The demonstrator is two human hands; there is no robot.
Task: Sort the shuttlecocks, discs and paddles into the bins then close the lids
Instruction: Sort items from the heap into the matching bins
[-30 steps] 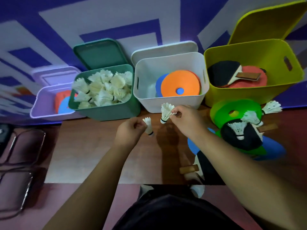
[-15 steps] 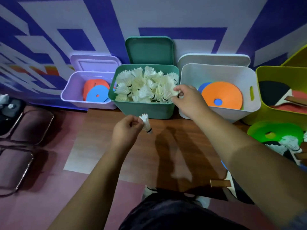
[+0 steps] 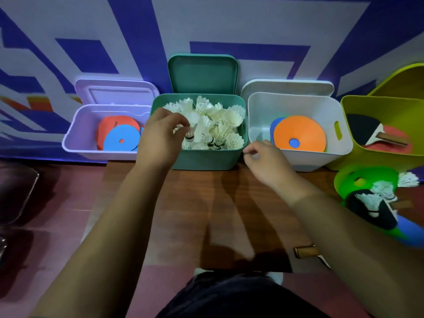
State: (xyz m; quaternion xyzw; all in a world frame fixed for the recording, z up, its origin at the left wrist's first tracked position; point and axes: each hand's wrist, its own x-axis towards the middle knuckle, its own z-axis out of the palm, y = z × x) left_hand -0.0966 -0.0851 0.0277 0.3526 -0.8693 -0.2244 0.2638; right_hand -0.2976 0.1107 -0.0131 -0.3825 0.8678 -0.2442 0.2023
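Four open bins stand along the wall: a lilac bin (image 3: pixel 76 136) with a blue disc (image 3: pixel 121 141), a green bin (image 3: pixel 206 159) heaped with white shuttlecocks (image 3: pixel 226 120), a white bin (image 3: pixel 258 115) with an orange disc (image 3: pixel 299 134), and a yellow-green bin (image 3: pixel 390 162) holding paddles (image 3: pixel 367 131). My left hand (image 3: pixel 160 138) reaches into the green bin, fingers curled on a shuttlecock (image 3: pixel 190 135). My right hand (image 3: pixel 267 162) hovers before the gap between the green and white bins, fingertips pinched, holding nothing.
At the right on the wooden table (image 3: pixel 206 203) lies a pile: a green disc (image 3: pixel 362 177), a black paddle (image 3: pixel 378 216), three loose shuttlecocks (image 3: pixel 371 204) and a blue disc (image 3: pixel 410 230). A paddle handle (image 3: pixel 305 251) pokes out near the front edge. All lids stand open behind the bins.
My left hand carried its shuttlecock up into the green bin. My right hand dropped its shuttlecock in the bin and pulled back toward me, empty.
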